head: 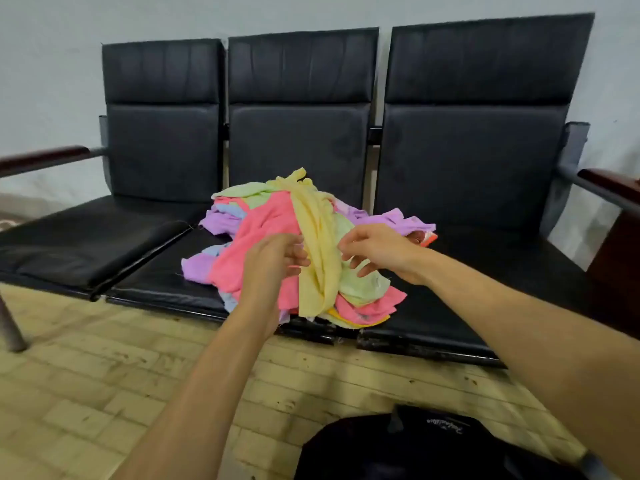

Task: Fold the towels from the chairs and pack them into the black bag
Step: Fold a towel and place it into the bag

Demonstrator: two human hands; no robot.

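Yellow towel (320,251) draped over heap of towels (263,237) on middle seat of black chairs (301,133). My left hand (273,261) pinches its edge; right hand (377,251) beside it, fingers spread (thumb touching cloth). Forearms outstretched. Black bag (433,448) on floor below.

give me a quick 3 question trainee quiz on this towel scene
1. True or false: the towel pile lies on the left seat.
2. Which towel runs between the left hand and right hand? A pink B yellow C purple
3. Fill in: the black bag sits on the ____.

Key: 1 false, it is on the middle seat. 2 B, the yellow towel. 3 floor.
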